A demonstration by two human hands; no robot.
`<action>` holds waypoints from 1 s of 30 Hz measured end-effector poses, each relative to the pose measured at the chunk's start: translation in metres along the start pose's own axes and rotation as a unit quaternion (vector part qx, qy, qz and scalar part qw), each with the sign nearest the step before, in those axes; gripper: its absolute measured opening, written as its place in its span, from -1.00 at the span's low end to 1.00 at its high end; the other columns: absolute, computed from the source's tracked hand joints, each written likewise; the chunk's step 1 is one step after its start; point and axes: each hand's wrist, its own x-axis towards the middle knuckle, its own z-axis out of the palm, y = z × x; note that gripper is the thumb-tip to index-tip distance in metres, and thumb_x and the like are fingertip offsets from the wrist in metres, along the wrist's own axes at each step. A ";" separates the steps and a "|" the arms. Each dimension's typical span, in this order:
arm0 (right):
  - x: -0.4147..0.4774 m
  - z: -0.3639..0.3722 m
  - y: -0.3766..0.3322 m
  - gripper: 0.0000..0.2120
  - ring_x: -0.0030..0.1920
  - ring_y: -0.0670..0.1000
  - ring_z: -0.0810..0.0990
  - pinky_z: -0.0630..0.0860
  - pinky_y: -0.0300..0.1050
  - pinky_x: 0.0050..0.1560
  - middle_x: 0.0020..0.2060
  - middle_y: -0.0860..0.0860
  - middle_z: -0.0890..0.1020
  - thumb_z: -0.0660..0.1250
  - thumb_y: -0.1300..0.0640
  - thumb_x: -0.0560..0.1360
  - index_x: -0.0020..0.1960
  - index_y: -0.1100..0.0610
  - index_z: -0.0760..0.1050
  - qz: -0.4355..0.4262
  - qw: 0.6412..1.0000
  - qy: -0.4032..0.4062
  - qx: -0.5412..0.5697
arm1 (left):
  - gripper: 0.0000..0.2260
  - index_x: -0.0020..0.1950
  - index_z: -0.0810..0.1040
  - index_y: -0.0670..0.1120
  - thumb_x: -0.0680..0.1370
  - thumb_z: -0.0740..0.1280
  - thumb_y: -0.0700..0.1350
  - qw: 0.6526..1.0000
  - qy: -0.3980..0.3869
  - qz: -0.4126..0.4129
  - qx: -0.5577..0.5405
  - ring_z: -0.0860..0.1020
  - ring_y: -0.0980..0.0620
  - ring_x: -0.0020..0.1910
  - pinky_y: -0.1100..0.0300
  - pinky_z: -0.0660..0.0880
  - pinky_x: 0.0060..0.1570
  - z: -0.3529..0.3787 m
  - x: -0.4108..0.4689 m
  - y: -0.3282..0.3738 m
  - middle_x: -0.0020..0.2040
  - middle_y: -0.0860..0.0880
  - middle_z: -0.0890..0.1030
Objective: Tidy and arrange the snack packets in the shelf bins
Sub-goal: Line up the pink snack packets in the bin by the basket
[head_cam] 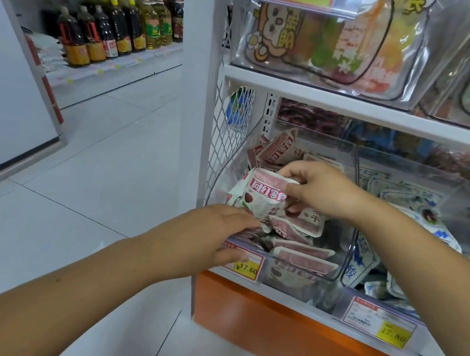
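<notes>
The right hand point(325, 190) pinches the upright packet's point(258, 199) top over the bin point(229, 174), its grip closed, while the left hand point(213, 235), fingers straight, touches its bottom.

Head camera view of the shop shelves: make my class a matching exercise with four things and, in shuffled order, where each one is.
Things:
1 red-and-white snack packet
2 blue-and-white snack packets
3 yellow 17.60 price label
4 dark brown plastic bottles

Places:
A on the white far shelf
B pinched by the right hand
C in the right clear plastic bin
D on the front of the left clear plastic bin

Pairs: 1-B, 2-C, 3-D, 4-A
</notes>
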 end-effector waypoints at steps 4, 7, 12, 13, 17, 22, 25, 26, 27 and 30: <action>-0.015 -0.005 -0.008 -0.90 -0.27 -0.03 0.69 0.65 0.06 -0.12 -0.20 0.03 0.70 0.32 0.15 0.57 0.02 0.03 0.59 -0.050 0.997 0.064 -0.014 | -0.53 0.42 0.33 0.14 0.53 0.34 0.08 0.987 0.130 -0.047 -0.086 0.30 0.38 0.20 0.58 0.27 0.16 -0.001 -0.001 -0.001 0.35 0.19 0.36; -0.034 -0.004 -0.014 -0.88 -0.23 -0.02 0.67 0.62 0.11 -0.08 -0.20 -0.06 0.69 0.30 0.11 0.57 0.03 -0.04 0.59 -0.094 0.988 0.120 -0.013 | -0.47 0.43 0.31 0.13 0.50 0.41 -0.01 0.962 0.227 -0.080 -0.131 0.39 0.29 0.23 0.39 0.46 0.15 -0.007 0.001 -0.002 0.31 0.16 0.34; -0.056 -0.008 -0.020 -0.86 -0.28 -0.02 0.67 0.61 0.05 -0.15 -0.24 -0.07 0.68 0.29 0.13 0.58 0.03 -0.08 0.58 -0.100 0.973 0.208 0.032 | -0.50 0.35 0.36 0.08 0.46 0.46 -0.03 0.973 0.198 -0.077 -0.091 0.44 0.26 0.16 0.37 0.47 0.09 -0.018 0.002 -0.001 0.19 0.21 0.36; -0.060 -0.012 -0.020 -0.86 -0.30 -0.05 0.68 0.63 0.04 -0.15 -0.24 -0.07 0.69 0.30 0.15 0.58 0.01 -0.05 0.59 -0.087 0.971 0.217 0.059 | -0.55 0.29 0.40 0.09 0.46 0.46 -0.02 0.979 0.180 -0.069 -0.067 0.45 0.26 0.11 0.37 0.47 0.07 -0.021 0.001 -0.002 0.16 0.22 0.37; -0.077 -0.022 -0.016 -0.87 -0.31 -0.01 0.69 0.64 0.15 -0.11 -0.24 -0.07 0.71 0.31 0.17 0.57 -0.04 -0.01 0.60 -0.060 0.970 0.222 0.085 | -0.83 0.09 0.62 0.06 0.50 0.43 -0.04 0.997 0.067 0.018 0.042 0.50 0.15 0.04 0.22 0.48 0.06 -0.024 -0.003 -0.015 0.06 0.14 0.60; -0.093 -0.020 -0.016 -0.88 -0.26 0.01 0.69 0.63 0.17 -0.08 -0.22 -0.07 0.71 0.31 0.13 0.57 -0.02 -0.03 0.61 -0.076 0.971 0.216 0.073 | -0.60 0.10 0.67 0.03 0.58 0.10 0.15 0.988 0.005 0.084 0.129 0.47 0.03 0.19 0.16 0.40 0.20 -0.022 0.000 -0.017 0.16 0.06 0.62; -0.099 -0.020 -0.015 -0.88 -0.29 -0.05 0.69 0.63 0.09 -0.08 -0.21 -0.10 0.71 0.30 0.13 0.57 0.00 -0.02 0.60 -0.068 0.972 0.214 0.071 | -0.56 0.26 0.59 0.00 0.57 0.09 0.17 0.980 0.007 0.076 0.183 0.43 -0.02 0.22 0.08 0.40 0.22 -0.019 0.003 -0.015 0.25 0.01 0.56; -0.100 -0.020 -0.015 -0.88 -0.29 -0.07 0.69 0.64 0.06 -0.08 -0.21 -0.10 0.71 0.30 0.13 0.57 0.01 -0.02 0.60 -0.068 0.972 0.213 0.072 | -0.57 0.30 0.56 -0.01 0.57 0.15 0.16 0.979 0.004 0.070 0.193 0.41 -0.02 0.23 0.07 0.39 0.23 -0.019 0.004 -0.015 0.27 0.00 0.54; -0.101 -0.020 -0.016 -0.88 -0.29 -0.07 0.69 0.64 0.02 -0.08 -0.21 -0.09 0.71 0.30 0.13 0.57 0.02 -0.02 0.60 -0.071 0.972 0.211 0.075 | -0.57 0.33 0.53 -0.03 0.56 0.21 0.15 0.978 0.000 0.067 0.197 0.40 -0.03 0.24 0.07 0.37 0.24 -0.019 0.005 -0.015 0.29 -0.01 0.52; -0.100 -0.013 -0.018 -0.84 -0.29 -0.08 0.67 0.62 -0.09 -0.17 -0.26 -0.11 0.69 0.30 0.15 0.56 -0.02 -0.11 0.58 -0.101 0.972 0.205 0.056 | -0.54 0.37 0.50 -0.01 0.54 0.29 0.17 0.979 -0.006 0.065 0.194 0.38 -0.01 0.23 0.09 0.35 0.24 -0.023 0.007 -0.016 0.27 0.01 0.52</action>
